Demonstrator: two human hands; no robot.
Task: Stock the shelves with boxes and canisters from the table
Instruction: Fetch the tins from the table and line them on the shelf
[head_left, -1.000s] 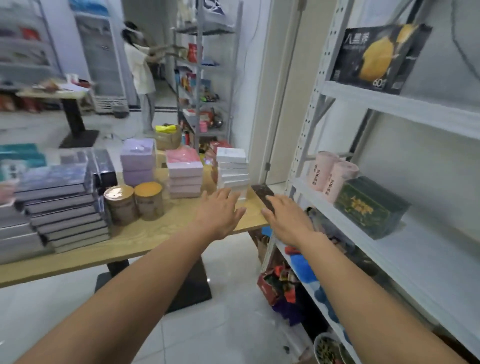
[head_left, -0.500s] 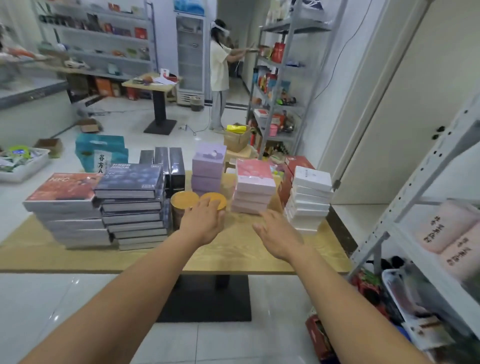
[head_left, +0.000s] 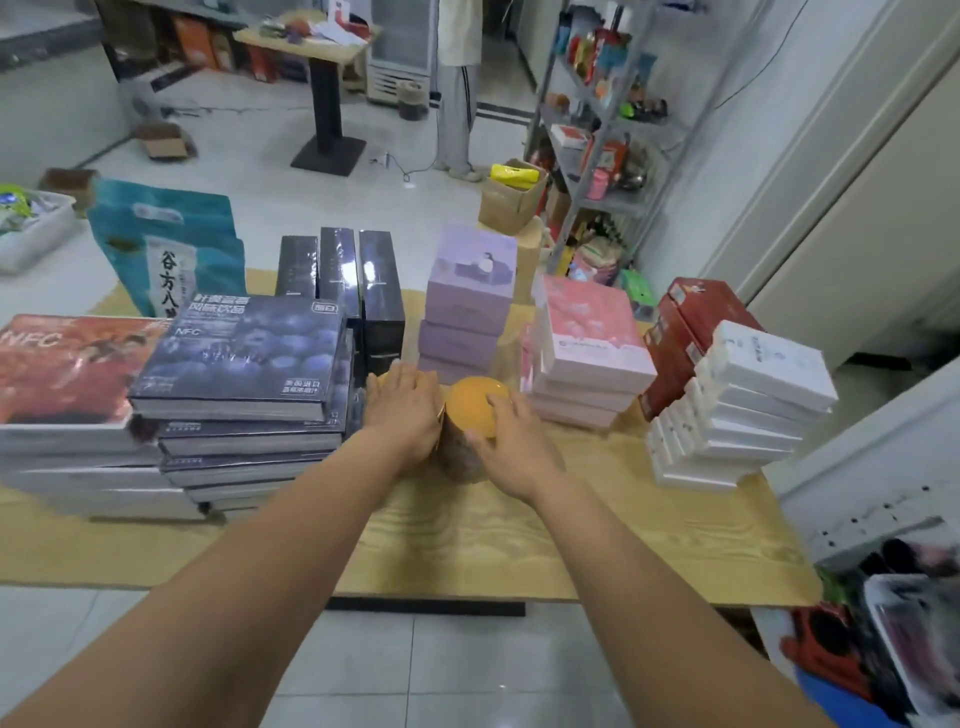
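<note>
Both canisters stand upright at mid-surface (head_left: 519, 545), long axes vertical and lids up, side by side. Our left grip (head_left: 402, 410) lies over the left canister (head_left: 381, 383), fingers spread across its lid; we cannot tell whether it grasps. Our right grip (head_left: 511, 447) grasps the right canister (head_left: 470, 410), fingers curled round its side. Dark boxes (head_left: 244, 358) crowd the left, purple boxes (head_left: 467, 291) stand behind, and pink boxes (head_left: 592, 338) close the right.

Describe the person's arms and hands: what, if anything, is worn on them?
The left forearm and right forearm are bare, no sleeve in view. The left hand and right hand wear no gloves; no watch, bracelet or ring shows.
</note>
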